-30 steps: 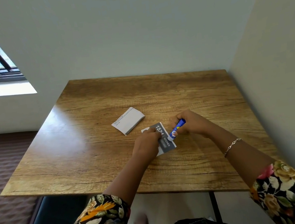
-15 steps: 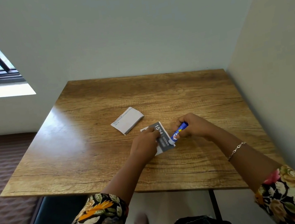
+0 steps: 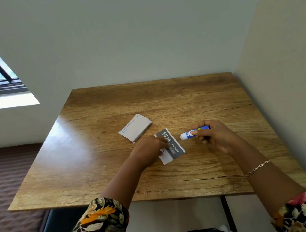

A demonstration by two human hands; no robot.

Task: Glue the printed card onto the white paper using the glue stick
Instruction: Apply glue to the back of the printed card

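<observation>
Right grip (image 3: 216, 138) curled round glue stick (image 3: 188, 134), just right of printed card (image 3: 172, 143), left grip (image 3: 147, 153) fingers apparently flat on it

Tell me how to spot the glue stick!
Look at the wooden table, then at the right hand over it. The glue stick is the tube held in that hand, white tip aimed at the card. It is the only blue, round thing; the card and paper beside it are flat.

The printed card (image 3: 171, 144) reads "1524" and "KITCHEN"; other print is illegible.
</observation>
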